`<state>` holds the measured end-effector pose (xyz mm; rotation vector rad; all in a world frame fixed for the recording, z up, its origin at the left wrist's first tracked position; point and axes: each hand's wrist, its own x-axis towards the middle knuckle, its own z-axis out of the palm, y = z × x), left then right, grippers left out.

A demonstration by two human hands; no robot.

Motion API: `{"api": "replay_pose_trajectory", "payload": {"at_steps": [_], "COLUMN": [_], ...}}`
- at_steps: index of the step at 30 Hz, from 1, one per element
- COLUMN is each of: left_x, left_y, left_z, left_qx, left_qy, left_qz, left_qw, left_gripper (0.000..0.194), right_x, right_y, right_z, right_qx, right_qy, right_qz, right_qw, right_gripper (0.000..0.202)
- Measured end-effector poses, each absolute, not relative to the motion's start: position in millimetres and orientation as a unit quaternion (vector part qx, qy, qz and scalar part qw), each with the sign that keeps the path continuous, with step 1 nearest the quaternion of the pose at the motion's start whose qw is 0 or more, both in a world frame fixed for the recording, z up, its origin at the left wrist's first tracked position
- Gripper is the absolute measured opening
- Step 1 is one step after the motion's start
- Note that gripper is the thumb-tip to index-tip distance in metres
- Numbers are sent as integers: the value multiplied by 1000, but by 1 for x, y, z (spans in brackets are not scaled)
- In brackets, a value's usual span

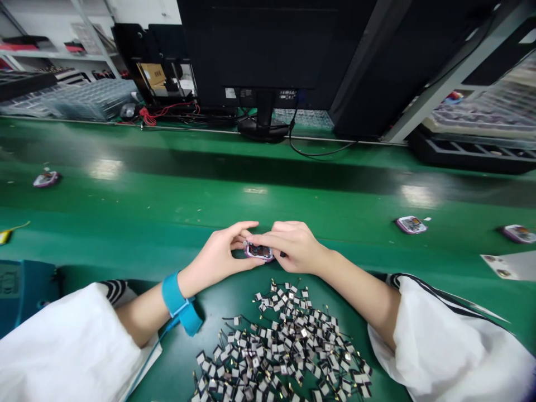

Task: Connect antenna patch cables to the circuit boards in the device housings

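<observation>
Near the middle of the bench, my left hand point(224, 254) grips a small purple-rimmed device housing point(260, 252) from its left side, thumb along the near edge. Its open face shows dark inner parts. My right hand point(297, 245) bends over the right side of the housing, fingers pressed together at its top edge. A small black piece point(283, 254) shows under the right fingers; its kind is hard to make out. Just below both hands spreads a heap of small grey-and-black parts with short thin leads point(288, 340). A blue wrist strap point(178, 298) with a cord circles my left wrist.
Similar housings lie on the green bench: one at far left point(46, 178) and two at right, the nearer housing point(411, 224) beside a white card point(508, 267). A monitor point(268, 56) stands behind. A teal box point(25, 293) sits at left, a black tray point(473, 153) at back right.
</observation>
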<state>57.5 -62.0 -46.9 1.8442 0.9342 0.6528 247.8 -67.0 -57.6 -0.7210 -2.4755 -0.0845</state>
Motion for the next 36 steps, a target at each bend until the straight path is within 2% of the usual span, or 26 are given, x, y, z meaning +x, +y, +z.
{"api": "replay_pose_trajectory", "payload": {"at_steps": [14,16,19,21,23,25,27,30,32,33,34,36], "left_x": [58,59,57,54,48,41,36,35,40,43,46,50], "left_y": [-62,-63,-61,-56,-48,-38,-31,-35,-46,-53,-59,-68], "left_z": [-45,-46,-50,-53,-55,-55,-53,-47,-42,-39,-37,-35], "left_qx": [759,760,760,764,774,786,793,811,856,881,898,907], "left_qy": [364,363,371,388,414,450,483,446,331,261,198,115], "left_qz": [271,272,282,295,302,296,300,357,364,339,297,200], "left_qw": [466,466,453,423,373,303,217,123,158,204,257,353], "left_gripper": [51,51,50,48,47,46,44,36,28,26,26,22], "right_x": [247,246,246,246,250,263,289,354,402,423,441,463], "right_y": [-70,-70,-70,-70,-68,-65,-60,-53,-51,-51,-52,-57], "right_z": [-51,-53,-58,-57,-50,-38,-26,-16,-15,-16,-17,-18], "right_qx": [-254,-265,-294,-322,-363,-418,-479,-566,-633,-656,-669,-706], "right_qy": [-942,-937,-909,-880,-857,-847,-839,-810,-769,-751,-740,-707], "right_qz": [-97,-81,-51,-50,-76,-113,-137,-124,-88,-77,-65,4], "right_qw": [196,211,291,346,358,307,220,94,12,-5,-18,-40], "right_gripper": [49,50,48,44,40,35,34,40,39,30,21,17]}}
